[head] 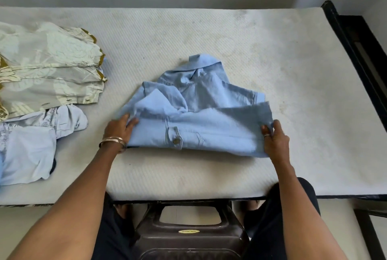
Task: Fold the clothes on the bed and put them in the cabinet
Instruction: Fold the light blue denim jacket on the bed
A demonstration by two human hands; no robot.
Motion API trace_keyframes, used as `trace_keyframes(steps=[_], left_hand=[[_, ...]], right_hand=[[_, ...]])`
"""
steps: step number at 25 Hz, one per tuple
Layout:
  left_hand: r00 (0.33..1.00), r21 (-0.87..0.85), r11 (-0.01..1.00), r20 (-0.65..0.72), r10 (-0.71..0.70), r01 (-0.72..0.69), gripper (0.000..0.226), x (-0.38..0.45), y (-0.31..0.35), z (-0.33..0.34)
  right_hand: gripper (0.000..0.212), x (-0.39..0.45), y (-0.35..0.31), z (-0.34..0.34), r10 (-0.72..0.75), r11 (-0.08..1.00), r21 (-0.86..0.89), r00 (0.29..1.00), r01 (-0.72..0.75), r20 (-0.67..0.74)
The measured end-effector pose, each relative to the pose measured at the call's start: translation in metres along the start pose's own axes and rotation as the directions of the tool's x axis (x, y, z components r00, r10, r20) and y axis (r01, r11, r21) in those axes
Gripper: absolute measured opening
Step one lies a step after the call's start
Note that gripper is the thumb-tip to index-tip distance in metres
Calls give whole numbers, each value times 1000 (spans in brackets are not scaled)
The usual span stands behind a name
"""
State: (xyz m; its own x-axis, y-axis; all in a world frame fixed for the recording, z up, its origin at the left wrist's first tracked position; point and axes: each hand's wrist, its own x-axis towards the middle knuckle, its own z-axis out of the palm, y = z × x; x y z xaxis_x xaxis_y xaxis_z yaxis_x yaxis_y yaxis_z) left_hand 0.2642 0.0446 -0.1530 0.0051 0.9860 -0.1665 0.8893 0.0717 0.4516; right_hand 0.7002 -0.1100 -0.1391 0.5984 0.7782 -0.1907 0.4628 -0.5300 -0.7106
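Observation:
A light blue denim shirt (pixel 201 117) lies half folded in the middle of the white mattress (pixel 240 46), collar toward the wall and a buttoned pocket facing up. My left hand (pixel 119 130), with a bangle at the wrist, grips the shirt's left edge. My right hand (pixel 274 140), with a ring on one finger, pinches the folded right edge. At the left edge of the bed lie a pale printed garment with mustard trim (pixel 48 67) and a pale blue garment (pixel 31 144) below it. No cabinet is in view.
A dark plastic stool (pixel 188 232) stands between my legs at the bed's near edge. The black bed frame (pixel 356 50) runs along the right side. A grey wall borders the far side of the mattress.

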Motion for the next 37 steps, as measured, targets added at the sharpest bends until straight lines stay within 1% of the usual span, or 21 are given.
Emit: trace_keyframes(steps=[2,4,7,10,13,14,16,18,19,20,22,24,25,26,27,28,29,30,32,35,37], left_hand=[[975,86,995,211,-70,53,39,-28,-24,23],[950,128,989,290,-113,78,40,-57,-40,38],[960,134,987,253,-117,85,45,-69,-37,37],[979,33,999,201,-7,0,46,-69,-23,27],[963,-73,995,265,-42,63,37,-78,-27,24],[951,-178,971,294,-100,157,32,-82,-29,23],[929,-455,826,308,-205,334,21,-85,-30,19],[933,-589,730,294,-207,348,8,-81,-21,16],[935,-596,730,308,-177,334,6,-80,-15,14],[932,-572,753,330,-152,325,9,-80,-11,14],[924,-358,890,349,-154,283,21,-80,-9,21],[926,-127,957,314,-211,261,28,-86,-13,29],[925,-107,956,299,-232,274,31,-89,-13,32],[927,-119,951,284,-243,286,35,-92,-12,33],[934,-123,952,265,-241,281,38,-95,-9,33],[941,-121,956,244,-233,268,40,-96,-7,32],[950,-117,961,220,-220,249,39,-97,-5,32],[956,-124,962,196,-217,244,39,-98,-6,31],[958,-147,956,176,-228,255,37,-98,-8,27],[950,-128,962,232,-209,243,33,-96,-9,28],[936,-90,970,293,-192,227,31,-88,-13,31]], right_hand=[[33,-10,19,4,240,945,-261,960,-198,143],[41,-21,24,4,421,856,-398,890,-328,172],[33,-20,22,-4,457,818,-457,877,-349,150],[30,-22,28,-7,491,794,-466,864,-390,114],[25,-22,28,-11,546,757,-497,829,-425,123],[22,-20,26,-13,564,752,-503,811,-426,156],[17,-17,26,-20,571,786,-421,793,-453,212],[17,-17,33,-27,576,817,-208,774,-538,261],[23,-22,37,-30,584,810,-145,758,-568,292],[33,-28,37,-31,597,799,-161,735,-579,321],[47,-44,36,-26,627,769,-386,716,-509,307],[54,-58,25,-14,555,672,-639,826,-375,100],[55,-63,13,-4,453,643,-694,892,-324,3],[54,-65,-1,7,313,681,-686,949,-256,-44],[52,-63,-15,22,165,777,-612,986,-149,-31],[47,-59,-31,37,42,878,-478,998,-18,40],[38,-55,-49,53,-50,942,-323,990,90,129],[30,-51,-67,72,-92,972,-193,972,135,215],[28,-37,-105,112,-93,992,-46,943,114,321],[42,-11,-148,170,-21,999,-32,922,36,387],[54,4,-165,202,73,986,-168,892,4,447]])
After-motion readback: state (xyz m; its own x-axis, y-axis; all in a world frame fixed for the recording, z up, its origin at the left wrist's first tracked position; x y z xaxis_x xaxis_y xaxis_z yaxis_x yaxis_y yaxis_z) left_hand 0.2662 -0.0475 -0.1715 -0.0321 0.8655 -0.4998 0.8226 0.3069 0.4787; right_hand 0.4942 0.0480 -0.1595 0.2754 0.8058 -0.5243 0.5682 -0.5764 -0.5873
